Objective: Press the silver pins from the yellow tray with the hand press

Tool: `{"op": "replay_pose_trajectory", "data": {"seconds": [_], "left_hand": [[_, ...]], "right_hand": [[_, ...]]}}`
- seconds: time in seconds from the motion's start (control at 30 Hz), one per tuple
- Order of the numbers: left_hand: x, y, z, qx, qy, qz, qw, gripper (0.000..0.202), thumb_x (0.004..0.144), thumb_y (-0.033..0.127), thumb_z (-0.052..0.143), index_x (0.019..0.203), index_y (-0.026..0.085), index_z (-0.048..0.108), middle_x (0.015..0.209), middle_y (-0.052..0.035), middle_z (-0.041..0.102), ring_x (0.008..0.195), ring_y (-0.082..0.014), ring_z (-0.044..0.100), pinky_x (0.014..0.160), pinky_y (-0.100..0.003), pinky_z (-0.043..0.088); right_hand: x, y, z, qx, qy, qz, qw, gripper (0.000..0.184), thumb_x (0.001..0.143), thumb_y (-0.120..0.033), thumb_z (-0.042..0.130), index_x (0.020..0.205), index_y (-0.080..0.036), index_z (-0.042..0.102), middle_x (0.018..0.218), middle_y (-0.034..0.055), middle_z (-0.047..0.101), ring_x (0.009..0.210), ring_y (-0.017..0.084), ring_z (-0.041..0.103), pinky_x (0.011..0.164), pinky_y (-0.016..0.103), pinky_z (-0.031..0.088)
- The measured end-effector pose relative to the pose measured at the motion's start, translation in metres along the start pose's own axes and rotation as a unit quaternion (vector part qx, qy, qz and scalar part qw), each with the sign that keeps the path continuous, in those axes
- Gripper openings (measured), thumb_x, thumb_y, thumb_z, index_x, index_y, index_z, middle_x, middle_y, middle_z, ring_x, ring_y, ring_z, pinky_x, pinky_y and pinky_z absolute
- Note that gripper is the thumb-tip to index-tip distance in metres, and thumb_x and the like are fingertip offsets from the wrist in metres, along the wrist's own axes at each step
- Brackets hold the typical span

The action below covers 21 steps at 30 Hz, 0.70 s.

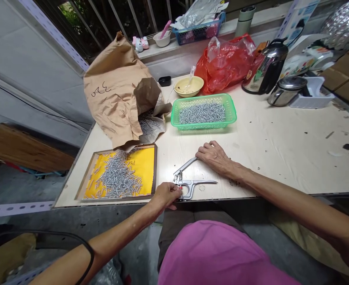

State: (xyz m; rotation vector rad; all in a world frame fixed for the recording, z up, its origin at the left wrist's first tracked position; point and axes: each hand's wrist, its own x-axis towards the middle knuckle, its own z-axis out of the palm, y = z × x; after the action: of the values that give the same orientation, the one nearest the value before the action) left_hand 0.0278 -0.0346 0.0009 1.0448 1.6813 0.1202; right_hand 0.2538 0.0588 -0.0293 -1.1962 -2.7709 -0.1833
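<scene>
A silver plier-like hand press [189, 183] lies at the near edge of the pale table [281, 146]. My left hand [166, 195] is pinched at the tool's jaw, its fingers closed on something too small to make out. My right hand [213, 156] rests on the tool's upper handle with the fingers curled over its end. To the left lies a yellow-lined flat box [149, 166] heaped with small metal pieces. Behind the tool stands a green plastic basket [232, 114] filled with similar metal pieces.
A torn brown paper bag [115, 95] spills more metal pieces at the back left. Behind the basket are a yellow bowl [188, 86], a red plastic bag [227, 63], a steel kettle [266, 69] and a white tray [313, 97]. A window ledge holds small items.
</scene>
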Motion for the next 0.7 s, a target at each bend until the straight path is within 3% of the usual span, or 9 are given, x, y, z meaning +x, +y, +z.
{"op": "replay_pose_trajectory", "data": {"seconds": [0.53,0.63,0.7], "left_hand": [[-0.002,0.001,0.0,-0.026,0.006,-0.01,1.0,0.013,0.07,0.025,0.064,0.072,0.013,0.061,0.056,0.0039,0.046,0.053,-0.0076,0.045,0.046,-0.021,0.051],[-0.002,-0.001,0.0,-0.033,0.01,-0.012,0.999,0.017,0.069,0.028,0.067,0.07,0.013,0.059,0.056,0.0042,0.047,0.052,-0.0071,0.045,0.047,-0.02,0.051],[-0.002,-0.001,0.0,-0.03,0.009,-0.012,0.999,0.019,0.068,0.029,0.068,0.07,0.013,0.059,0.056,0.0043,0.047,0.053,-0.0071,0.046,0.047,-0.019,0.05]], "right_hand": [[-0.031,-0.02,-0.012,0.054,-0.05,0.033,0.997,0.021,0.091,-0.01,0.04,0.083,-0.017,0.057,0.084,0.0063,0.059,0.08,0.02,0.043,0.069,0.032,0.026],[-0.042,-0.025,-0.015,0.094,-0.047,0.055,0.993,0.017,0.093,-0.023,0.043,0.09,-0.016,0.058,0.09,0.0076,0.059,0.085,0.021,0.045,0.073,0.033,0.03],[-0.051,-0.028,-0.018,0.134,-0.042,0.054,0.989,0.031,0.09,-0.043,0.05,0.101,-0.015,0.057,0.098,0.0098,0.058,0.09,0.023,0.046,0.076,0.034,0.033]]}}
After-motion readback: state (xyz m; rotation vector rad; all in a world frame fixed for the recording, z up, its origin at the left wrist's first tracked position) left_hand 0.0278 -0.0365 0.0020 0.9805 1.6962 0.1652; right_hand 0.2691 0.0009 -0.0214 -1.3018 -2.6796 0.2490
